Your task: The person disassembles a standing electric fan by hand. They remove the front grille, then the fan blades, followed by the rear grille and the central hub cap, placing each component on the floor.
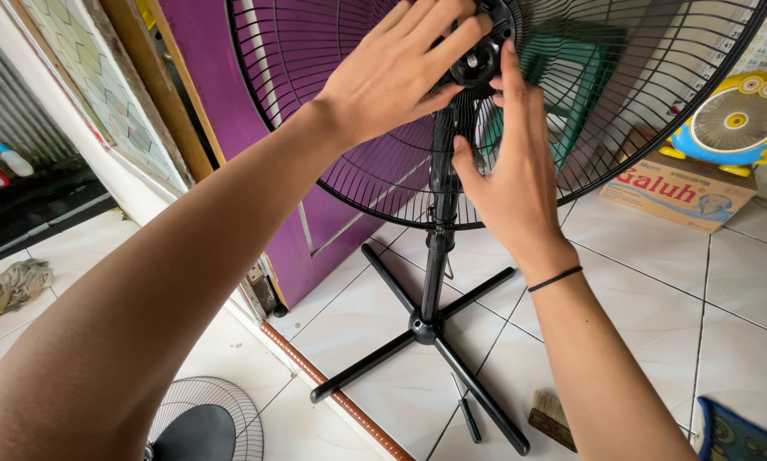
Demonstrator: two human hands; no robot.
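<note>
A black standing fan with no blades stands on a cross-shaped base (424, 329). Its round wire rear guard (315, 128) fills the top of the view. My left hand (398, 72) rests on the guard with its fingers laid over the black motor hub (479, 61). My right hand (513, 166) reaches up from below, fingertips touching the hub and thumb against the black pole (439, 230). A thin black band sits on my right wrist. Whether either hand grips a part is hidden by the fingers.
A screwdriver (465, 411) and a small brush (552, 417) lie on the white tile floor by the base. A second fan guard (204, 418) lies at the lower left. A purple door (230, 102), a cardboard box (678, 189) and a yellow-and-blue toy-like fan (733, 119) stand around.
</note>
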